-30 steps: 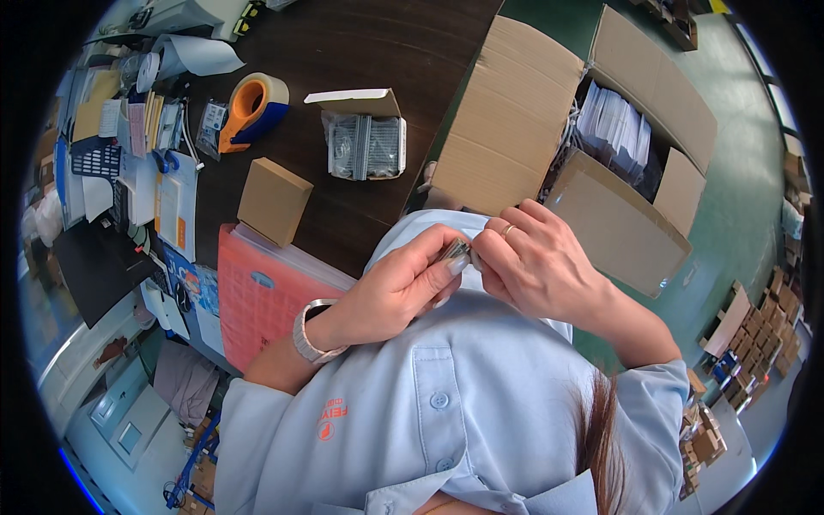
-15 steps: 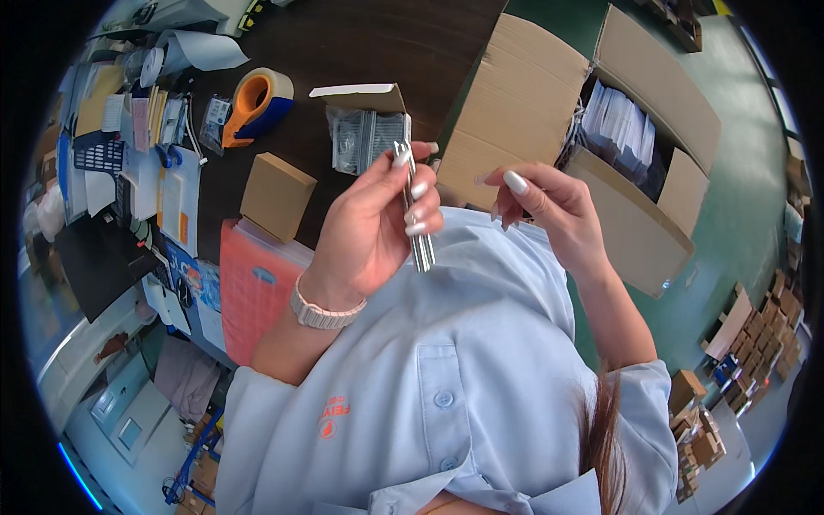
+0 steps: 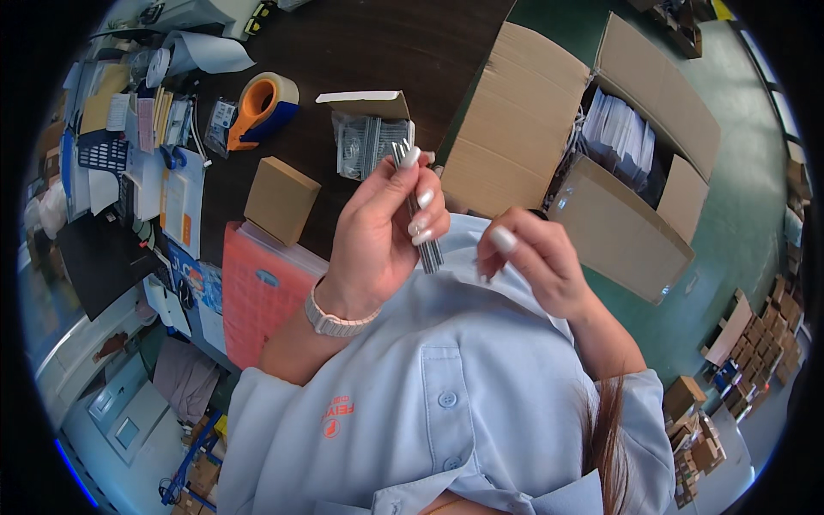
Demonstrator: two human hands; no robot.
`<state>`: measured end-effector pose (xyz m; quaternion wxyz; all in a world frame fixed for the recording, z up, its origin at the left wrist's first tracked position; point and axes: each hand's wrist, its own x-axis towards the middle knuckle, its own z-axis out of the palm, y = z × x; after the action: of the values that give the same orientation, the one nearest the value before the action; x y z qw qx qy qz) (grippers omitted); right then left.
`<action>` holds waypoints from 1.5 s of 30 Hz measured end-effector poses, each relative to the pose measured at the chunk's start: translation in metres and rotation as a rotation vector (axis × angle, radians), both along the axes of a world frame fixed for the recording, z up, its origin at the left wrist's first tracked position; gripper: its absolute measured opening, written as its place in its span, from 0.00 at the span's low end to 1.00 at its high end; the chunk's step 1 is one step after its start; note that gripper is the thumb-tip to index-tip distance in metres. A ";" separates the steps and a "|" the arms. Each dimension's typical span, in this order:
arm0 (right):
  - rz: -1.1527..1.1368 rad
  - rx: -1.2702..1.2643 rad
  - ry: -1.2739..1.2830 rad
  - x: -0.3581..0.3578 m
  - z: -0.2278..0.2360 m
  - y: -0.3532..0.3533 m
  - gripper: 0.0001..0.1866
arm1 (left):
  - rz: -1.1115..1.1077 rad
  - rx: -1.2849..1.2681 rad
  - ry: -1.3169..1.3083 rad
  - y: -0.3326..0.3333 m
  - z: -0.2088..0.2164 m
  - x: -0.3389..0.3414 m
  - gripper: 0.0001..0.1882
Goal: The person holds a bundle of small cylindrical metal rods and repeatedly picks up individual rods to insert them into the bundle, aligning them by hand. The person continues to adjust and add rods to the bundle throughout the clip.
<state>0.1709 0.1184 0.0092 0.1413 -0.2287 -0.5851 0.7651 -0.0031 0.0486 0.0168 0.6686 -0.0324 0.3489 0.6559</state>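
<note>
My left hand (image 3: pixel 382 219) is closed around a small bundle of thin, shiny metal rods (image 3: pixel 430 255). The rods stick out above the thumb and below the little finger, tilted slightly, and the fingers hide their middle. To the right, my right hand (image 3: pixel 536 262) hovers before my shirt with its fingers loosely bent and the thumb a little away from their tips. It is apart from the rods, and I see nothing in it. Just beyond my left hand lies an open small carton (image 3: pixel 365 103) holding more rods (image 3: pixel 371 144) in clear plastic.
A tape dispenser (image 3: pixel 257 103), a small closed brown box (image 3: pixel 281 199) and a red plastic folder (image 3: pixel 262 296) are on the dark table (image 3: pixel 369 43) to the left. Papers and stationery (image 3: pixel 142 129) crowd its far left. A large open carton (image 3: pixel 631 223) with white papers stands at right.
My right hand has come down and slightly left, nearer the lower ends of the rods, with its fingers more curled. My left hand keeps its hold on the rods and has shifted slightly right.
</note>
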 end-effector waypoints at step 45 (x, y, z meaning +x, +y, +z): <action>-0.347 0.156 0.035 -0.002 -0.013 -0.004 0.12 | -0.251 -0.053 -0.200 -0.034 0.004 0.004 0.20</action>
<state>0.1688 0.1146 -0.0039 0.2986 -0.3014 -0.5920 0.6852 0.0004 0.0147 0.0204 0.7757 -0.0713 0.2992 0.5510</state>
